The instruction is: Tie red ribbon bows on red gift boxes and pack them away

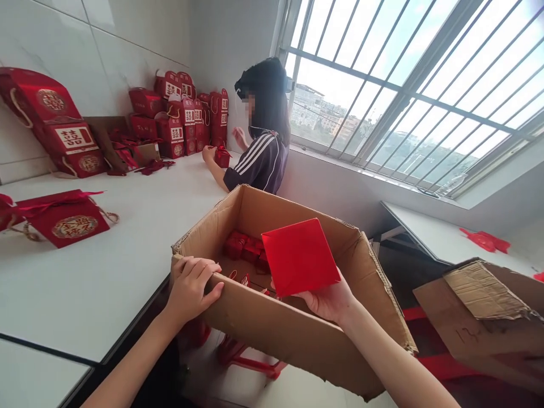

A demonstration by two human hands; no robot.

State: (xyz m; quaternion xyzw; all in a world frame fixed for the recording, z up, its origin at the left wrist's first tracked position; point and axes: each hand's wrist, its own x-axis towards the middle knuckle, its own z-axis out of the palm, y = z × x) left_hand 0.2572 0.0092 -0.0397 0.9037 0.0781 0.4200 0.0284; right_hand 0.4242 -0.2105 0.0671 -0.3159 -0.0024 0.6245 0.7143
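Observation:
My left hand [192, 286] is closed over the near left rim of a large open cardboard box [272, 317], fingers hooked over the edge and thumb along it. Above the box's opening, my right hand [329, 300] grips a red gift box [301, 258], whose flat square face is turned toward me. Several small red boxes [244, 246] lie inside the cardboard box along its far left side. Cords and pale tags show at the bottom, partly hidden behind the near wall and the held gift box.
Red gift boxes [195, 122] stand stacked along the wall on the white table [161, 215]. A ribboned gift box [70, 218] lies at left. A co-worker [266, 130] handles a small red box beyond. Another cardboard box [476, 317] and a red stool [238, 357] are nearby.

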